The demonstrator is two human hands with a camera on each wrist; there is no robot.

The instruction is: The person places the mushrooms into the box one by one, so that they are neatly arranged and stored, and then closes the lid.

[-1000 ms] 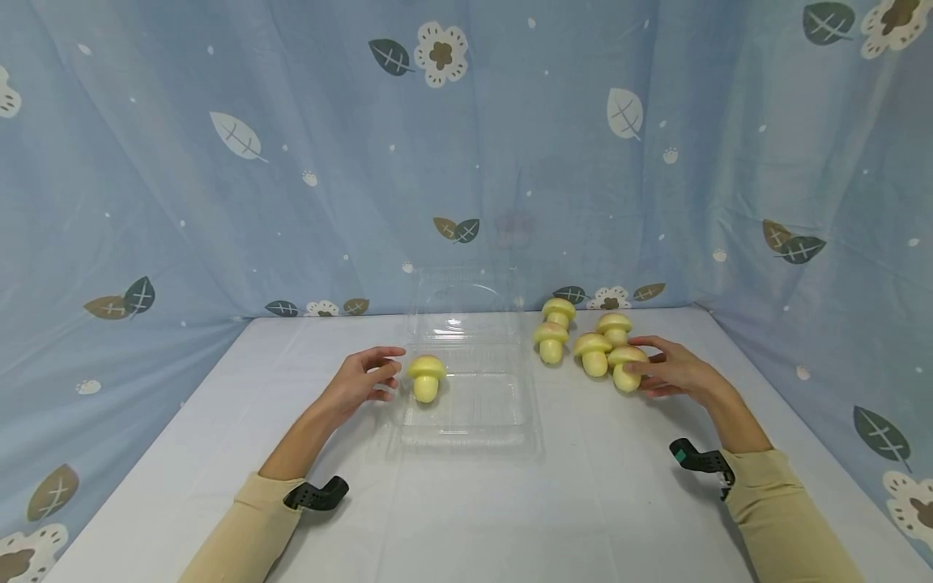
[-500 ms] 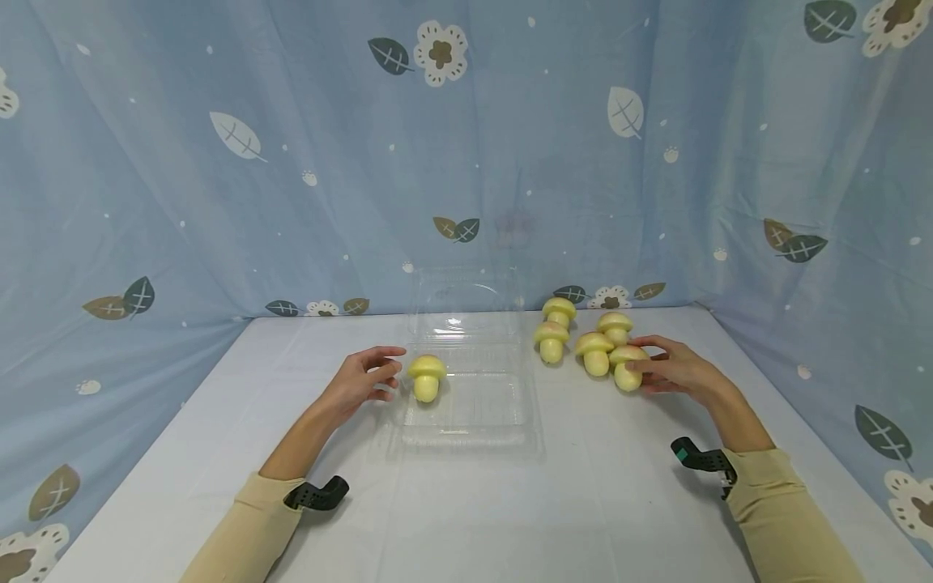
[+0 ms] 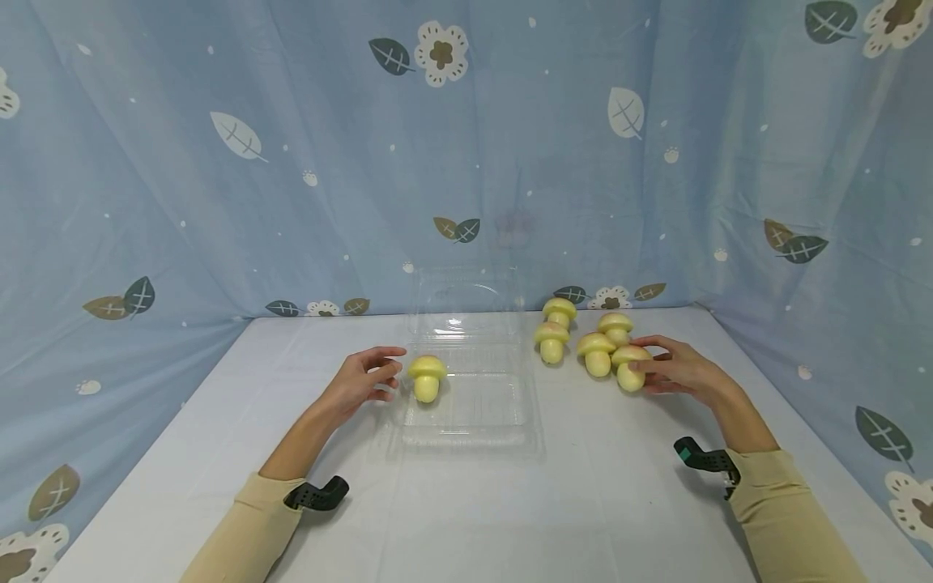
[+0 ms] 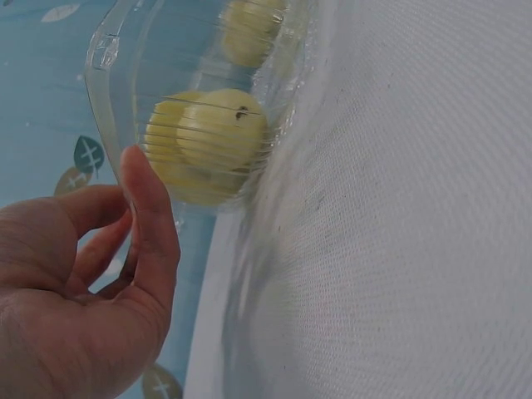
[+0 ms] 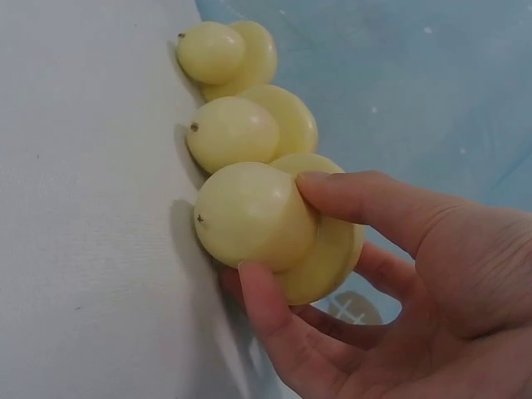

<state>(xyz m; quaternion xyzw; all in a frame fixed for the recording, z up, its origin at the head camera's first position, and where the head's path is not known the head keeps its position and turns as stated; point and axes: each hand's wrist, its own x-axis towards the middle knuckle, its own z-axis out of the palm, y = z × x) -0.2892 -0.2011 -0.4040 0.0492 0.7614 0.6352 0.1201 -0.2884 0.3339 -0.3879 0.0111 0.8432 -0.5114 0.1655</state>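
My left hand [image 3: 362, 377] is at the left side of an open clear plastic clamshell container [image 3: 466, 441]. In the left wrist view, the container's rim [image 4: 99, 91] runs between the thumb and a finger, which pinch it. One yellow mushroom-shaped piece [image 3: 426, 379] sits inside at the left, cap toward the back. My right hand [image 3: 674, 370] grips a similar mushroom [image 3: 630, 374] at the front right of a group. In the right wrist view, thumb and fingers lie round that mushroom [image 5: 249, 214], with two more mushrooms [image 5: 237, 130] lined up beyond it.
Several other yellow mushrooms [image 3: 551, 343] stand between the container and my right hand, close together. The container's raised lid [image 3: 466, 304] leans toward the patterned blue curtain [image 3: 328, 162] behind the white table [image 3: 583, 502]. A black wrist strap [image 3: 707, 461] is on each arm.
My right hand and the mushroom it grips have shifted slightly to the right. The mushroom just left of it has edged right as well. The left hand and container stay put.
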